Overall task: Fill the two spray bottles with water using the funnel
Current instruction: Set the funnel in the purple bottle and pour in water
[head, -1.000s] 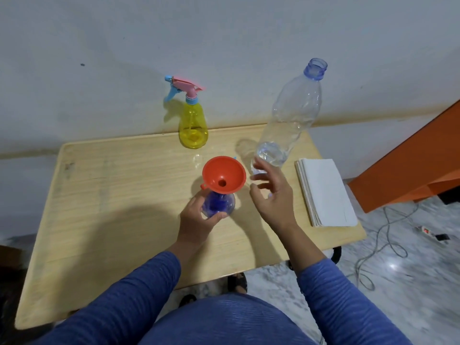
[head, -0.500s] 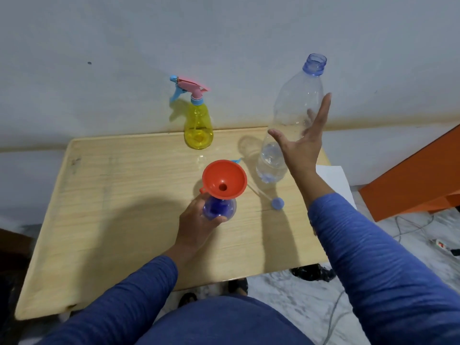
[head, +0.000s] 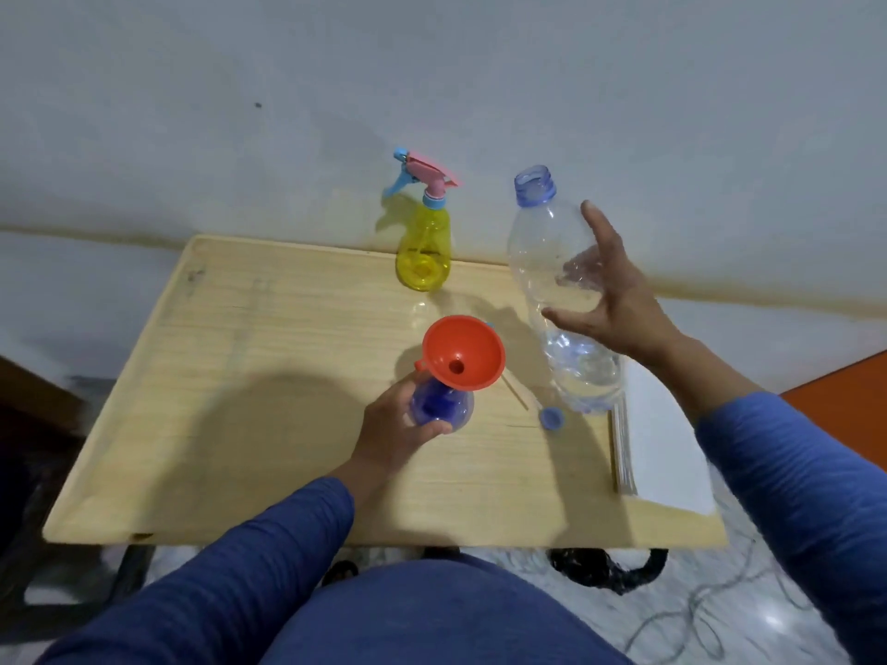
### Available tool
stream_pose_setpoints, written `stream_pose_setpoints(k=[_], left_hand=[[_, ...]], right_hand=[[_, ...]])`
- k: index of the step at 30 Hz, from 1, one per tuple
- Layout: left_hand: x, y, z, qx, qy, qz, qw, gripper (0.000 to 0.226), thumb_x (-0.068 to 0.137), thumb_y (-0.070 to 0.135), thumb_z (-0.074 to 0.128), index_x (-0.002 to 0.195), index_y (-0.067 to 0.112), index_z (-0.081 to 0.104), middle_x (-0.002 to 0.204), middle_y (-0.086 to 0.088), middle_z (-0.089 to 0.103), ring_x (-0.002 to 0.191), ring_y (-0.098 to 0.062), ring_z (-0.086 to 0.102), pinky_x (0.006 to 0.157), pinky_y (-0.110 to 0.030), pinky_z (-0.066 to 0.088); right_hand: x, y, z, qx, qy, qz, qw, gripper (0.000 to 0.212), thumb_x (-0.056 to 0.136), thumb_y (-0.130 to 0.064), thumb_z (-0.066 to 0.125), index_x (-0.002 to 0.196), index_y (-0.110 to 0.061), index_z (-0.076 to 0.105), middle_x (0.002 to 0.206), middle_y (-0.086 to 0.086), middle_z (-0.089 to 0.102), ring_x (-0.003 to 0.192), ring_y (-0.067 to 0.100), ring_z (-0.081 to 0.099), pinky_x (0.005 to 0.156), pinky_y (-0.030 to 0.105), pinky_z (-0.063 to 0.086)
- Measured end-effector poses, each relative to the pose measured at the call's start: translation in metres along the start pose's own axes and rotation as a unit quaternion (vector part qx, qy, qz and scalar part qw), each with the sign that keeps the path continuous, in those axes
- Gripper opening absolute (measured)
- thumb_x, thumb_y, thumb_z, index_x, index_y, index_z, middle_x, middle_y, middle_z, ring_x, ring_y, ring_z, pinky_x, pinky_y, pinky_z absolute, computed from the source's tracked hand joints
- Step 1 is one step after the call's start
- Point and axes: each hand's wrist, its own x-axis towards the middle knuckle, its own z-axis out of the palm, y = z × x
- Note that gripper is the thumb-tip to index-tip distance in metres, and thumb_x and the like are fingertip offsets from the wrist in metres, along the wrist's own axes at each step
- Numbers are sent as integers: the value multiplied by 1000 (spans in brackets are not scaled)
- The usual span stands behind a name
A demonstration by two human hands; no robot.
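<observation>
My left hand (head: 401, 431) grips a small blue spray bottle (head: 439, 405) standing on the wooden table (head: 240, 376), with no spray head on it. An orange funnel (head: 463, 352) sits in its neck. A big clear water bottle (head: 552, 280) with an uncapped blue neck stands to the right, with a little water in it. My right hand (head: 609, 304) is at its side with fingers spread; the thumb is in front and some fingers show through the plastic. A yellow spray bottle (head: 425, 252) with a pink and blue trigger head stands at the back.
A blue cap (head: 551, 418) and a thin dip tube (head: 516, 393) lie on the table between the two bottles. A white stack of paper (head: 662, 439) lies on the table's right edge. An orange cabinet (head: 845, 381) and a floor cable (head: 701, 611) are at the right.
My right hand rose from beside the funnel to the side of the water bottle. The blue cap now lies uncovered on the table. My left hand has kept hold of the blue spray bottle.
</observation>
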Motion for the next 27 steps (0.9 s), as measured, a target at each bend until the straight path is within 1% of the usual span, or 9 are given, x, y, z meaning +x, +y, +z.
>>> stream_pose_setpoints(k=[1, 3, 5, 8, 12, 15, 18, 24, 27], left_hand=[[0, -2, 0, -13, -1, -2, 1000, 68, 58, 38, 77, 119, 48, 49, 108, 13, 63, 97, -9, 61, 83, -23, 50], [-1, -4, 0, -34, 2, -2, 999, 72, 58, 34, 80, 119, 52, 47, 110, 12, 62, 102, -10, 60, 89, -26, 50], [-2, -3, 0, -51, 7, -1, 999, 75, 59, 26, 84, 120, 47, 46, 111, 13, 59, 105, -8, 58, 90, -20, 47], [-4, -2, 1, -69, 15, -3, 997, 75, 62, 14, 85, 116, 46, 46, 108, 21, 56, 102, -3, 55, 86, -9, 42], [-4, -4, 2, -80, 29, -4, 996, 79, 60, 18, 86, 106, 65, 43, 105, 27, 58, 101, -4, 59, 88, -16, 46], [-4, -5, 3, -90, 30, -13, 995, 74, 58, 23, 85, 104, 65, 46, 106, 28, 59, 103, -4, 59, 88, -15, 46], [-4, -7, 5, -96, 32, -23, 995, 72, 59, 20, 87, 105, 58, 47, 105, 18, 62, 101, -5, 60, 86, -13, 45], [-3, -7, 5, -100, 20, -33, 994, 69, 60, 21, 86, 113, 46, 50, 109, 13, 63, 102, -5, 60, 84, -8, 43], [-3, -7, 5, -106, 18, -36, 994, 68, 60, 22, 86, 112, 48, 50, 112, 13, 63, 104, -6, 60, 86, -11, 44]], right_hand=[[-2, -2, -5, -18, -39, -10, 999, 107, 65, -8, 84, 143, -37, 17, 96, -14, 46, 86, 0, 55, 86, 3, 41], [-7, -4, -14, -48, -104, -30, 993, 106, 64, -9, 84, 142, -37, 17, 96, -10, 47, 86, 3, 55, 87, 4, 42], [-11, -6, -23, -67, -155, -44, 985, 106, 64, -13, 85, 141, -41, 18, 101, -3, 49, 86, 10, 56, 87, 4, 42], [-16, -5, -34, -103, -215, -82, 968, 105, 65, -22, 82, 139, -54, 16, 101, 3, 51, 84, 11, 53, 85, 5, 40], [-20, -5, -44, -157, -277, -65, 946, 114, 66, -14, 84, 130, -71, 8, 100, 3, 48, 91, 4, 53, 85, 24, 43], [-19, -5, -45, -205, -309, -75, 926, 115, 66, -16, 84, 129, -72, 6, 99, 3, 47, 90, 16, 54, 83, 33, 49], [-17, -4, -47, -246, -329, -67, 909, 118, 66, -14, 83, 127, -74, 2, 98, 5, 46, 86, 27, 54, 77, 41, 52], [-12, -6, -51, -271, -346, -72, 895, 118, 67, -14, 80, 126, -74, -2, 96, 3, 43, 79, 28, 52, 72, 42, 53], [-11, -7, -51, -284, -349, -73, 890, 116, 67, -15, 79, 126, -74, -1, 96, 1, 42, 79, 27, 52, 71, 42, 53]])
